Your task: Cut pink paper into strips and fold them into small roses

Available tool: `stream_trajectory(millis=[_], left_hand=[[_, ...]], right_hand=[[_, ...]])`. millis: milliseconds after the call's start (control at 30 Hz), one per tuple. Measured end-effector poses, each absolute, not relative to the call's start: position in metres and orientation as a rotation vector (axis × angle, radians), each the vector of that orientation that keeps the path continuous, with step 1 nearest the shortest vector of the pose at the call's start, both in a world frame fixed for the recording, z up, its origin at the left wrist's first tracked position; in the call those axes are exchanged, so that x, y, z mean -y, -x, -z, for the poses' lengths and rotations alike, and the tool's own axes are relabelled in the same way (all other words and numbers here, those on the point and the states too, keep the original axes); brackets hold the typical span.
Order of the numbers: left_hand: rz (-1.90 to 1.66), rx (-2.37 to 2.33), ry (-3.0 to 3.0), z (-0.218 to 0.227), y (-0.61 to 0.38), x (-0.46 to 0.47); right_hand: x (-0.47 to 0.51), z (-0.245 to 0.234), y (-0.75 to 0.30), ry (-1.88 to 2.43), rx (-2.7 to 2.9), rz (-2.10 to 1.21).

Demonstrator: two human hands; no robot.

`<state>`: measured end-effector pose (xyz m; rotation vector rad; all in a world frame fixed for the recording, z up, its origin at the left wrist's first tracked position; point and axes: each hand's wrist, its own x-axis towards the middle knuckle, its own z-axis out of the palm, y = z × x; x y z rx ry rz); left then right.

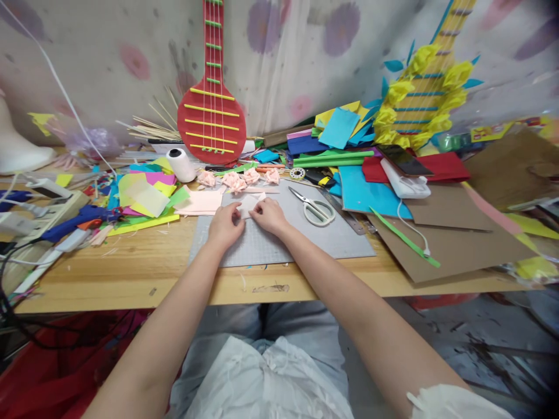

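Note:
Between my hands is a small pale piece of paper [250,203], over the grey cutting mat [262,247]. My left hand [226,222] has its fingers curled at the paper's left edge. At the right edge, my right hand [268,215] pinches the paper with thumb and finger. Just left of the mat's top lies a stack of pale pink paper [201,202]. Several pink paper flowers [236,181] sit in a row behind my hands. Scissors [317,209] with pale handles rest on the mat to the right, slightly apart.
A red paper lute-like instrument [212,122] leans at the back; a yellow one with paper flowers [419,105] stands right. White thread spool [180,166], coloured paper scraps [144,195] and a blue glue gun [82,221] lie left. Brown cardboard [454,238], a phone [404,160] and a white charger lie right.

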<state>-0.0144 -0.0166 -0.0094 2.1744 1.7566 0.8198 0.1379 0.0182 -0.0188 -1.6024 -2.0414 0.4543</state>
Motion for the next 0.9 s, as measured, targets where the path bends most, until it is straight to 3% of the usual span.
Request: stream_trajectory(millis=[900], left_hand=[[-0.904,-1.940,-1.861,0.012,-0.002,0.010]], right_hand=[[-0.011,0.026,-0.134,1.629,1.920,-0.323]])
